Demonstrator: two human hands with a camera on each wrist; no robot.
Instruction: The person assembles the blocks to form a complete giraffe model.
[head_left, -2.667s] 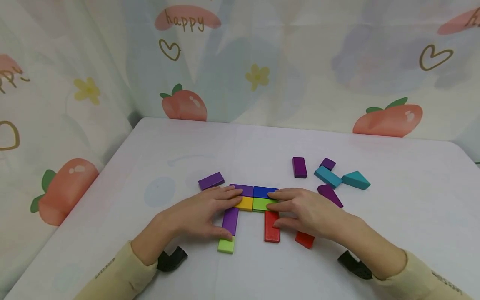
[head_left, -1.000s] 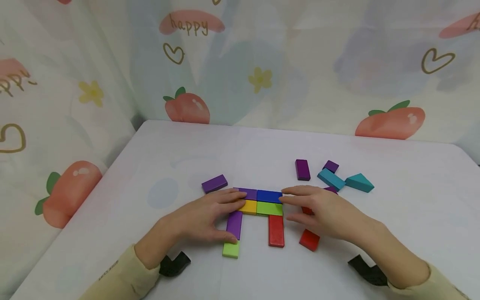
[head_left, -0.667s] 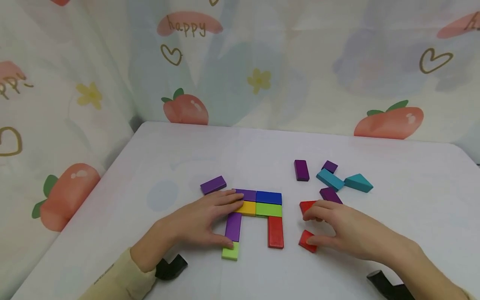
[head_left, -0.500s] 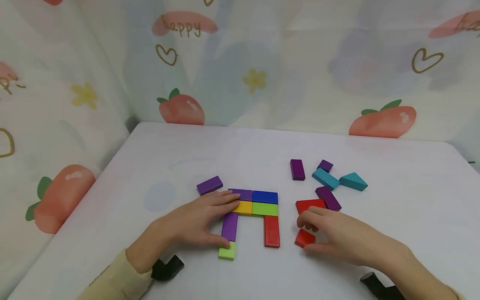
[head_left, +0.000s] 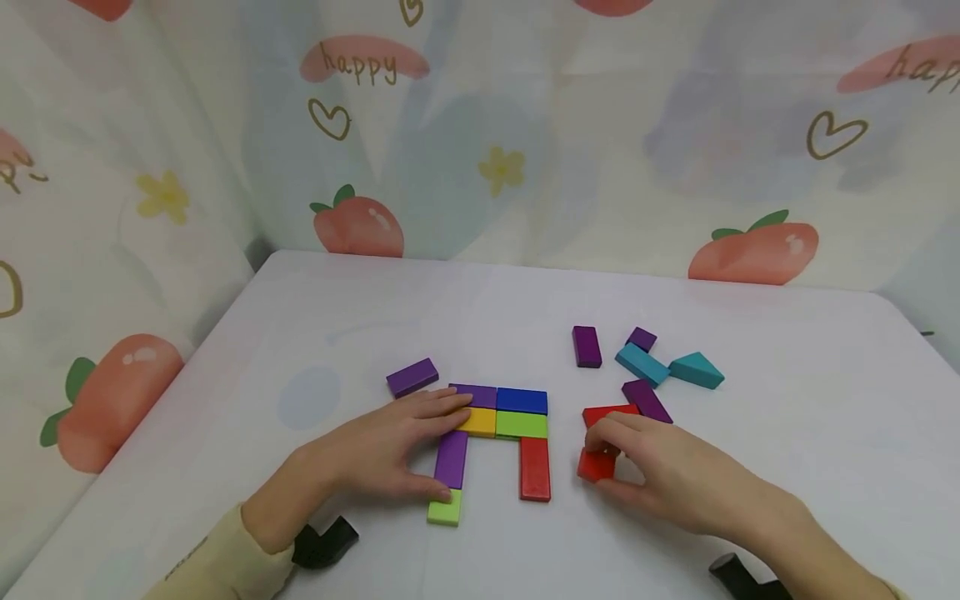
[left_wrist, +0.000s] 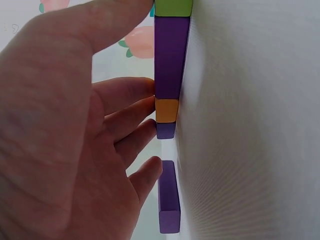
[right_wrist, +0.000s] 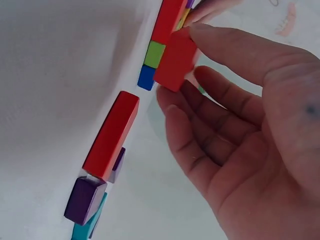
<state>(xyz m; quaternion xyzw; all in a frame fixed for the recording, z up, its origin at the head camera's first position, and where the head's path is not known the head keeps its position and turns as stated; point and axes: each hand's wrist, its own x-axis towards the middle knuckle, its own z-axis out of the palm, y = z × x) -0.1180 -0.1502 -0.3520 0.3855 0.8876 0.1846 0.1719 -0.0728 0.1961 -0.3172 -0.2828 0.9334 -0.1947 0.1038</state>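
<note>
My right hand [head_left: 663,471] pinches a small red block [head_left: 597,465] between thumb and fingertips. In the right wrist view that red block [right_wrist: 175,61] appears raised off the white surface. Flat blocks form an arch shape at the centre: purple and blue [head_left: 522,401] on top, yellow and green [head_left: 522,424] below, and a red leg [head_left: 535,469]. The other leg is a purple block [head_left: 452,460] with a light green block [head_left: 444,508] at its foot. My left hand [head_left: 375,446] rests along this left side, fingertips on the purple and yellow blocks, thumb on the light green one.
Another red block [head_left: 606,412] lies just beyond my right hand, beside a dark purple block [head_left: 647,400]. Farther back are a purple block [head_left: 587,346], a teal block [head_left: 642,364] and a teal triangle [head_left: 697,369]. One purple block [head_left: 412,377] lies behind my left hand.
My right hand has left the arch's right side, moved right, and now pinches the small red block, lifting it. My left hand keeps its place on the blocks.
</note>
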